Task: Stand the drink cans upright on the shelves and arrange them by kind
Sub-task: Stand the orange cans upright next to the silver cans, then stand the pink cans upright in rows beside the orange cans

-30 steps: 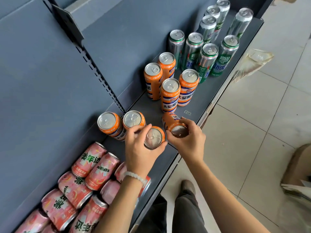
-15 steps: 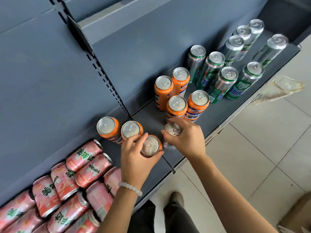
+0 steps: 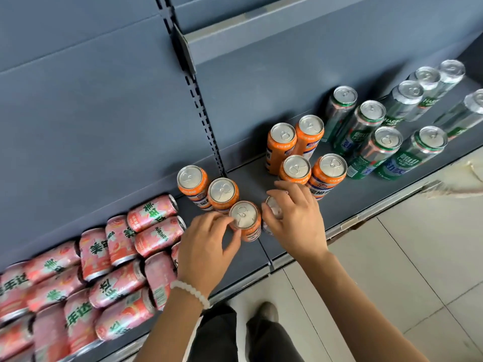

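On the grey shelf (image 3: 347, 205) an upright orange can (image 3: 244, 218) stands between my hands. My left hand (image 3: 206, 246) pinches its rim with thumb and fingertips. My right hand (image 3: 295, 220) grips a second can (image 3: 273, 211), mostly hidden under the fingers, standing right beside the first. Two more upright orange cans (image 3: 206, 188) stand behind them to the left, and a block of several orange cans (image 3: 298, 155) stands behind my right hand. Green and silver cans (image 3: 379, 134) stand upright further right. Pink cans (image 3: 86, 278) lie on their sides at the left.
A slotted upright rail (image 3: 201, 108) and a shelf bracket divide the blue back panel. The tiled floor (image 3: 405, 270) lies right of the shelf edge, with my legs and shoes below. A crumpled clear wrapper (image 3: 460, 178) lies at the right shelf edge.
Both hands have tipped their orange cans from tilted to upright and set them down side by side. The view has shifted left, showing more pink cans.
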